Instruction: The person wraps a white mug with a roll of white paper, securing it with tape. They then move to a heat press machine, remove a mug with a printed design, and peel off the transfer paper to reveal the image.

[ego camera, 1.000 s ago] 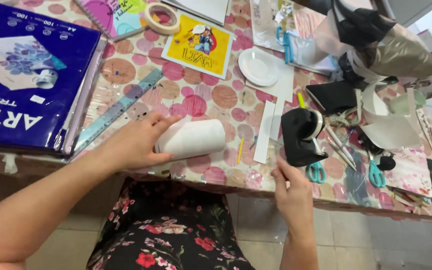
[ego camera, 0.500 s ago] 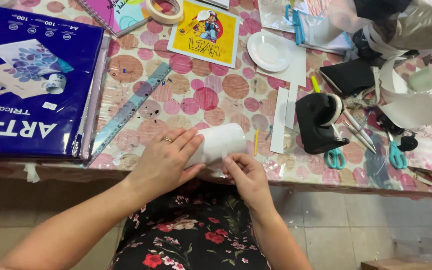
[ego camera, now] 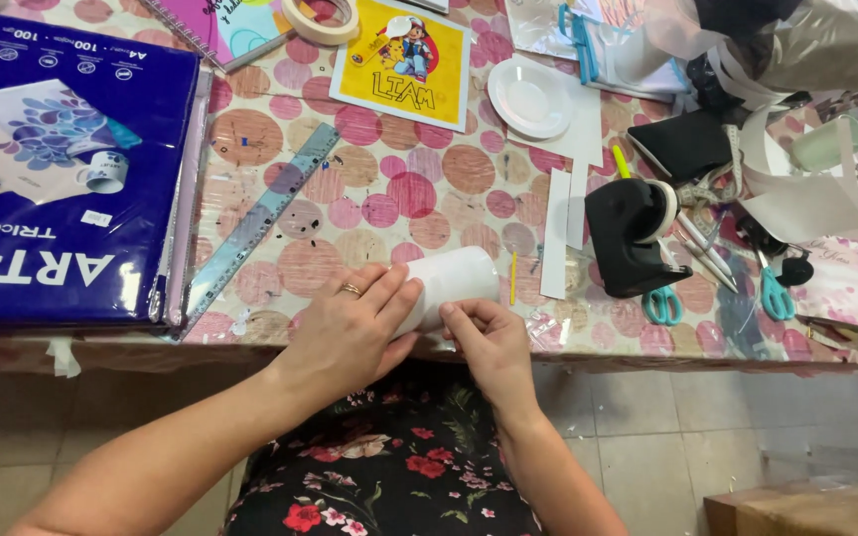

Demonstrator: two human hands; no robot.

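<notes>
White roll (ego camera: 454, 283) lay at table edge (ego camera: 647, 349), long axis pointing up-right. Left hand (ego camera: 350, 333) wrapped it from the left; right hand (ego camera: 484, 337) pinched its near side.

The right hand (ego camera: 484, 337) (near the tape dispenser (ego camera: 633, 238) earlier) now touches the white roll (ego camera: 454, 283).

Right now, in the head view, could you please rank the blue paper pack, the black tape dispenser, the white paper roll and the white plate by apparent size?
1. blue paper pack
2. black tape dispenser
3. white paper roll, partly hidden by both hands, and white plate: look alike, unranked.
</notes>
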